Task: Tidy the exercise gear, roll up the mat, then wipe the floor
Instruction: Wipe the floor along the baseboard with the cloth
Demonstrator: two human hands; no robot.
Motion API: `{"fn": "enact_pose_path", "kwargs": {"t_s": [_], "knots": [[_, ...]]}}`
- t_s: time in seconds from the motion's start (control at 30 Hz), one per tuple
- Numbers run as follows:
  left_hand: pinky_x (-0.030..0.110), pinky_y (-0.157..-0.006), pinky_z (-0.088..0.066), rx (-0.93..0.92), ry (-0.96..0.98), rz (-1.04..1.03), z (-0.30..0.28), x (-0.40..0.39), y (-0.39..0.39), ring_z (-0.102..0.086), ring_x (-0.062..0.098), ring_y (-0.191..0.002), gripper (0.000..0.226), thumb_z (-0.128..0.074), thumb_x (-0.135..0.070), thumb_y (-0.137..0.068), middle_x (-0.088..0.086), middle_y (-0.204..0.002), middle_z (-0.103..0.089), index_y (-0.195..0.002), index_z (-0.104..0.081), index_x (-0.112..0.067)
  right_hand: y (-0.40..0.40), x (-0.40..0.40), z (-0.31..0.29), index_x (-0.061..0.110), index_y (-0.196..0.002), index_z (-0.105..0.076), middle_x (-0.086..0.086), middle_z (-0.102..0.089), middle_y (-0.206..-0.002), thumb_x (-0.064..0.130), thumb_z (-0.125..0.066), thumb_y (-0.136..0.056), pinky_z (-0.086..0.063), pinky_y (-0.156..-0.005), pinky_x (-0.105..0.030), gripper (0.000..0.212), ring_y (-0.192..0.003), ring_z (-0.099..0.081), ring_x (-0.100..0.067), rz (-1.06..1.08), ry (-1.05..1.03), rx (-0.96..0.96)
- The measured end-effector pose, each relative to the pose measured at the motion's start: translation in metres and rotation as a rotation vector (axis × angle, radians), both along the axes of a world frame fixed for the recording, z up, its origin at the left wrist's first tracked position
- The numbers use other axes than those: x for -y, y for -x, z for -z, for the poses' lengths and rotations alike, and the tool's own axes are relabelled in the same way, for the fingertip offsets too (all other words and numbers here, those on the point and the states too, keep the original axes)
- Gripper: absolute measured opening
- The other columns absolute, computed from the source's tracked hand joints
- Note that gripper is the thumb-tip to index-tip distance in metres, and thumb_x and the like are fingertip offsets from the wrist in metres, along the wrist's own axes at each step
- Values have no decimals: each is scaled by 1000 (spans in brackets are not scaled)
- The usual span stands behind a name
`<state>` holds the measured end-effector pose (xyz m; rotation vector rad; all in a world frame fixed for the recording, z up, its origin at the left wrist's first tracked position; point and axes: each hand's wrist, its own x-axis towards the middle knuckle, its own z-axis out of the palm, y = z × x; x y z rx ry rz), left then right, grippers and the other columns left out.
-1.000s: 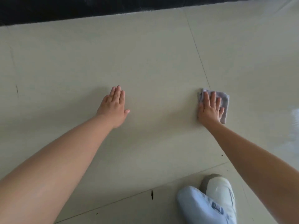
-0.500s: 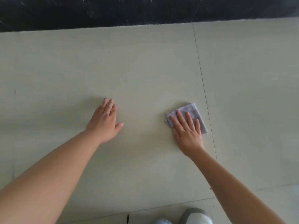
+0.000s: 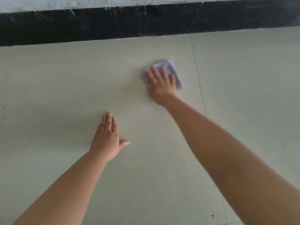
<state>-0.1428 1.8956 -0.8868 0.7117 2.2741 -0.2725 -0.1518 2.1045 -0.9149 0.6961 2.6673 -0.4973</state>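
Observation:
A folded grey cloth (image 3: 170,67) lies flat on the pale tiled floor (image 3: 65,82), a little left of a tile seam. My right hand (image 3: 162,85) presses down on it with fingers spread, covering its lower left part. My left hand (image 3: 108,138) rests palm-down on the bare floor nearer to me and to the left, fingers together, thumb out, holding nothing. No mat or exercise gear is in view.
A black skirting strip (image 3: 113,23) runs along the wall at the far edge of the floor, with white wall (image 3: 65,2) above it. A thin tile seam (image 3: 199,82) runs from the skirting toward me on the right.
My right hand has pushed the cloth forward, away from me and toward the skirting. The view has tilted up, so the shoe at the bottom is gone. My left hand stays planted on the floor.

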Motion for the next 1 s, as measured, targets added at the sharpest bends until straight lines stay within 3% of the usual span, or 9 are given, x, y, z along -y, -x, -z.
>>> {"fn": "enact_pose_path", "kwargs": {"t_s": [0.1,0.2,0.27,0.33,0.4,0.5,0.7,0.87,1.0], "knots": [[33,-120,-4,-15,8,4,-4,-1,0,7,29,-148,96,-50,-50,-89,20,-157,13,-148,3,5,-44,49,5,31,-143,-34,3,-30,-154,35,-27,-98,-23,-113,-49,46,-143,-27,-27,-257,11,-73],[33,-120,-6,-23,60,24,-7,-8,3,6,31,-148,95,-47,-51,-91,22,-156,12,-148,3,6,-126,30,-1,27,-126,-59,2,-59,-132,43,-22,-94,-47,-92,-52,51,-121,-57,-30,-192,5,7],[34,-120,-7,11,73,11,-10,-13,3,5,33,-147,94,-50,-48,-91,25,-156,11,-147,2,8,-166,-17,-1,24,-141,-40,-2,-36,-151,56,-2,-91,-27,-110,-53,70,-140,-32,-31,5,17,23],[35,-120,-5,12,77,11,-8,-14,2,6,35,-147,94,-49,-47,-91,27,-155,11,-147,3,9,-173,-77,-5,28,-149,-16,1,-8,-159,50,-7,-93,-3,-118,-46,60,-148,-3,-25,355,-8,53],[35,-120,-4,12,78,15,-5,-13,2,8,36,-146,94,-48,-47,-92,27,-155,13,-146,5,10,-146,-126,-7,28,-150,-8,3,0,-160,33,-19,-101,1,-118,-46,51,-148,4,-23,559,-54,38],[34,-120,-3,35,73,-29,-5,-13,2,10,36,-146,93,-48,-45,-93,27,-154,15,-146,5,10,-78,-153,-10,27,-150,-6,4,2,-160,30,-18,-102,1,-118,-46,50,-147,5,-26,603,-49,30],[33,-120,-2,62,58,-76,-3,-15,1,13,34,-146,93,-49,-41,-94,25,-154,19,-146,8,9,29,-47,-9,28,-150,-1,5,7,-160,29,-15,-103,3,-118,-47,49,-147,9,-26,-22,8,72],[31,-120,3,42,12,-60,-3,-8,1,12,34,-146,97,-53,-44,-90,25,-155,16,-146,6,9,-18,69,-1,29,-150,-7,7,0,-160,27,-23,-102,-2,-117,-48,50,-148,3,-26,-467,35,48],[31,-120,1,80,-21,-60,-9,-4,4,11,34,-146,97,-57,-39,-90,25,-155,16,-146,5,9,-149,86,2,33,-135,-45,8,-52,-139,25,-41,-82,-39,-105,-48,53,-131,-47,-27,-459,25,3]]}}
